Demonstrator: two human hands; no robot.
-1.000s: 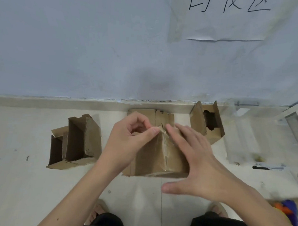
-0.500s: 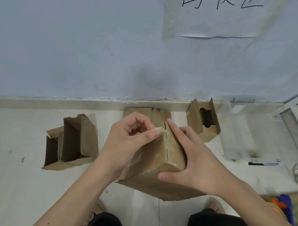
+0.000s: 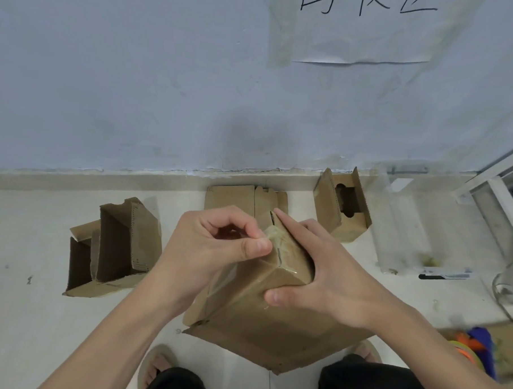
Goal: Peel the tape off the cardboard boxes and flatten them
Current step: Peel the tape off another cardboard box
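Head view looks down at a tiled floor [image 3: 37, 331] where it meets a pale blue wall [image 3: 136, 86]. At centre a cardboard box [image 3: 258, 321] is held tilted, one corner raised toward the wall, its lower edge close above the floor. Clear tape [image 3: 288, 248] runs glossy over the raised end and along the seam. At 11 o'clock of the box, the left hand [image 3: 211, 251] pinches the tape's end between thumb and forefinger right at the top corner, the other fingers curled in. At 3 o'clock of the box, the right hand [image 3: 319, 273] grasps it: straight fingers lie along the upper right face, and the thumb presses the near face. On the floor at 9 o'clock an opened box [image 3: 115, 247] lies with its flaps up, well apart from the held one. At 12 o'clock, against the skirting, a flattened box [image 3: 234, 197] lies partly hidden behind the hands. At 1 o'clock a small box with a cut-out [image 3: 341, 207] stands near the wall. At 3 o'clock lies a clear plastic sheet [image 3: 400, 230], with a black pen [image 3: 444, 275] just beside it. A sheet of paper [image 3: 359, 31] with handwriting is taped to the wall at 1 o'clock.
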